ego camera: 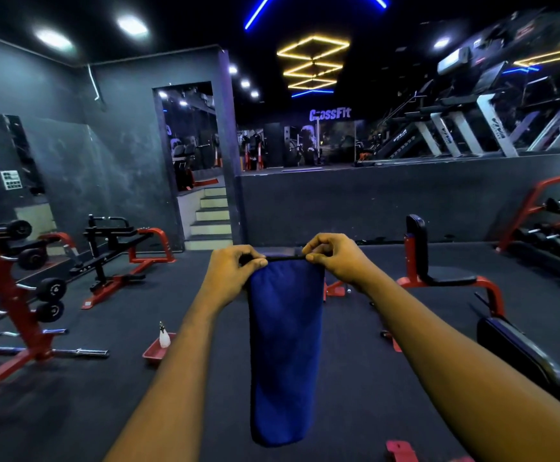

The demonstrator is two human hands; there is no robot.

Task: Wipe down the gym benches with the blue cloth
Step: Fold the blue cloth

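Blue cloth (285, 345) hangs between both hands, left hand (230, 273) and right hand (337, 258) pinching its top corners.

Centre: cloth (285, 345) hangs between left hand (228, 275) and right hand (335, 261), each pinching its top edge.
Lower left: bottle (164, 338) in tray (153, 353) on the floor, left of the cloth.
Left edge: barbell rack (8, 295), flat bench (118, 248) behind it.
Right: upright bench (432, 261); dumbbell rack (552, 225) behind, far right.
Upper middle: stairs (210, 218).
Upper right: treadmills (472, 128).
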